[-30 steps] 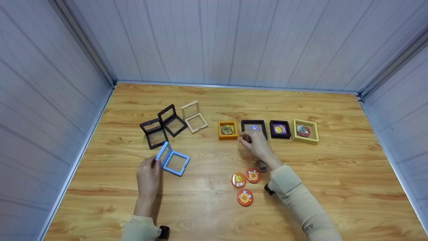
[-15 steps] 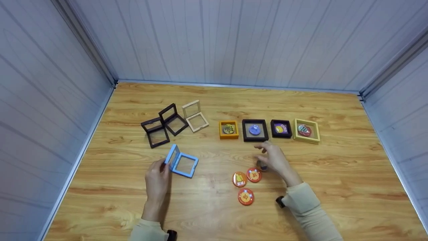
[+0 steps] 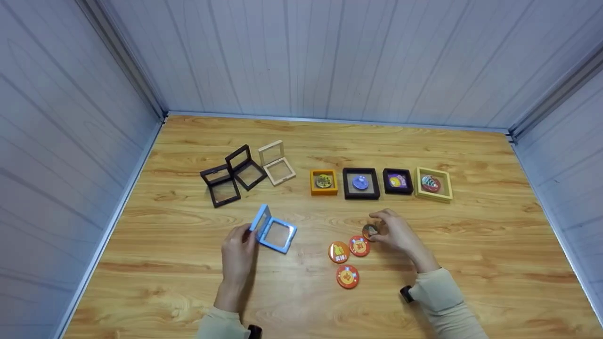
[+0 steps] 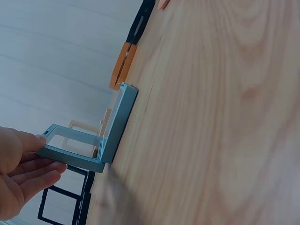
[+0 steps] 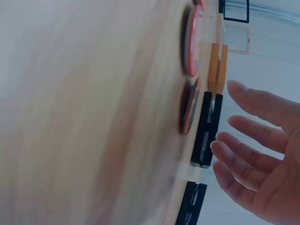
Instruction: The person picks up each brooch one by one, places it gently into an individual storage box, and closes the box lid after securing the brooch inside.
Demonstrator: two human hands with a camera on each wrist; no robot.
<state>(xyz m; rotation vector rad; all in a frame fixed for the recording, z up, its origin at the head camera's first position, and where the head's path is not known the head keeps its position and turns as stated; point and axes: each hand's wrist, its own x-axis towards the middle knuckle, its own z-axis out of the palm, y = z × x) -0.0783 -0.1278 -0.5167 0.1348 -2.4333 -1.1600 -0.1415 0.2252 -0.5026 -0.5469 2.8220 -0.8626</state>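
My left hand (image 3: 237, 256) pinches the raised lid of a light blue, clear-windowed display frame (image 4: 120, 124). Hinged apart, this frame has its base towards the table. My right hand (image 3: 399, 235) hovers beside a small dark round badge (image 3: 369, 230), fingers spread and relaxed with nothing between them; the thumb tip overlaps the badge's edge in the head view. Close to that badge lie a red badge (image 3: 359, 246), an orange badge (image 3: 338, 252) with a yellow thumbs-up, and another red badge (image 3: 347, 276) nearer me.
Behind the badges runs a row of closed frames with badges inside: orange (image 3: 323, 192), large black (image 3: 362, 196), small black (image 3: 398, 190) and pale yellow (image 3: 434, 197). At back left stand two opened black frames (image 3: 226, 202) and a beige one (image 3: 281, 181). Panel walls enclose the wooden table.
My left hand has carried the blue frame rightwards across the table. My right hand has drawn back from the large black frame to the dark badge.
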